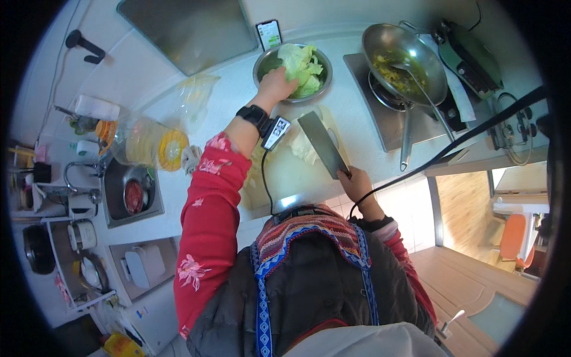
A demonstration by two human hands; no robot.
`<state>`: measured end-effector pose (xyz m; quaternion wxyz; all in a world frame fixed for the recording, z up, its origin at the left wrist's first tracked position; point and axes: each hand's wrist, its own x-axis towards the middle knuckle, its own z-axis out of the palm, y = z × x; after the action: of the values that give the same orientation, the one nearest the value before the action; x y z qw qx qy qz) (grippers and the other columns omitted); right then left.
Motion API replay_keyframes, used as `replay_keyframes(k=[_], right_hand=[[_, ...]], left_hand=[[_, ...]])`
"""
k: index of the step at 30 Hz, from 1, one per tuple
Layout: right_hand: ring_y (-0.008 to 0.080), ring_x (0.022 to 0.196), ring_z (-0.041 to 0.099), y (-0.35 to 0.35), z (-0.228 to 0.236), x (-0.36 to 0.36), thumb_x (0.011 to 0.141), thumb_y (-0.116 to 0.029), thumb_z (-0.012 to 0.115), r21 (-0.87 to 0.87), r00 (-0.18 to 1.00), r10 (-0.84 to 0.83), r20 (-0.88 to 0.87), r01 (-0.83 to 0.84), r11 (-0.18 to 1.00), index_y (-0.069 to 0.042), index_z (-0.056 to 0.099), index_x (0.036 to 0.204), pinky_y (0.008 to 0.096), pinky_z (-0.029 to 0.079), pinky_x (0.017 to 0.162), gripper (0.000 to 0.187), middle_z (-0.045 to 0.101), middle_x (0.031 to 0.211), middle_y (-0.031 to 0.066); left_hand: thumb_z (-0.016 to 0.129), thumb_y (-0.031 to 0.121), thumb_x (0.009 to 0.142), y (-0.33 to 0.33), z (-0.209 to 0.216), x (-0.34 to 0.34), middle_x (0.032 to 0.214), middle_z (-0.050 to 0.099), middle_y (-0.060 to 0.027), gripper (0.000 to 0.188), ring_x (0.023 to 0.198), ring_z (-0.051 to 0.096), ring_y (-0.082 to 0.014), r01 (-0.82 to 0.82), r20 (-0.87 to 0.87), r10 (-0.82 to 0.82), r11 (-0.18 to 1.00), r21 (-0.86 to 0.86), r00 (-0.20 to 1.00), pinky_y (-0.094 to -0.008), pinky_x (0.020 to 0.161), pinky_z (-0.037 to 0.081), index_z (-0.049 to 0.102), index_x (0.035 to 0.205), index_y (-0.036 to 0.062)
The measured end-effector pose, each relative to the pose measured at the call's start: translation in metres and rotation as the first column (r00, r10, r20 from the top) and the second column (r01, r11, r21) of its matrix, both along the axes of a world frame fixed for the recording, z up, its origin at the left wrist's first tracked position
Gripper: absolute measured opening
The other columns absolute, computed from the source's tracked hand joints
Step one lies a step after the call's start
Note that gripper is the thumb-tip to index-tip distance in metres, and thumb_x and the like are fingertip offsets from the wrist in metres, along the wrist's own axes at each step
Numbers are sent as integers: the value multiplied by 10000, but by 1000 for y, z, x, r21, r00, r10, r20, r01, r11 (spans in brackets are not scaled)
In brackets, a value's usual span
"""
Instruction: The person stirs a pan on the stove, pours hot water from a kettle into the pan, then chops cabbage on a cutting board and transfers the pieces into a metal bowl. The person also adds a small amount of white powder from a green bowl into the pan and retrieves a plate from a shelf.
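My left hand (278, 84) reaches into a steel bowl (329, 78) at the back of the counter. Its fingers close on pale green cabbage leaves (301, 64) heaped there; the fingertips are partly hidden. In my right hand (357, 184) is the handle of a cleaver (322, 144), whose broad blade slants up and left over the cutting board (289, 179). Pale cabbage pieces (302, 147) lie on the board, left of the blade and partly behind it.
A wok (438, 80) with yellow food and a ladle (419, 82) stands on the stove at the right. A phone (269, 34) leans behind the bowl. On the left are a large oil jug (141, 143) and a sink (153, 200). A black cable (443, 151) crosses the right side.
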<state>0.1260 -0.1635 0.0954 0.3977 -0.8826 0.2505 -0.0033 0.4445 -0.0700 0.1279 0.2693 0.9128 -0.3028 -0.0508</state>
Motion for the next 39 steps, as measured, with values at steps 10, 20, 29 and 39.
replay_keyframes(k=[10,20,29,39], right_hand=[[405,684,575,-11,-8,-36,789,-273,558,20,989,-148,-27,148,989,1,604,755,450,448,593,280,580,692,238],[408,676,565,-20,-12,-40,783,-260,567,14,981,-193,10,193,981,7,579,726,456,437,589,274,577,681,229],[416,656,560,-26,-12,-20,797,-252,568,19,991,-123,53,122,992,31,567,713,450,430,567,296,561,655,242],[409,659,570,-20,-9,-18,790,-247,578,6,995,-71,69,71,997,18,588,733,445,442,568,271,574,669,236]], left_hand=[[698,443,633,-69,-118,112,1168,532,-241,857,1093,519,-328,-100,-363,40,984,-147,931,-360,939,387,397,1247,-74],[571,181,736,-60,-33,70,869,641,-187,313,824,620,-302,-210,-311,116,933,-291,943,-371,718,475,608,994,9],[526,99,828,17,69,39,852,574,-65,203,731,568,-152,-296,-459,-149,586,-754,876,-290,556,523,519,1028,69],[743,436,601,-19,-30,46,1410,101,-306,1128,1272,232,-459,-191,-350,199,980,58,915,-425,1025,289,44,1406,67]])
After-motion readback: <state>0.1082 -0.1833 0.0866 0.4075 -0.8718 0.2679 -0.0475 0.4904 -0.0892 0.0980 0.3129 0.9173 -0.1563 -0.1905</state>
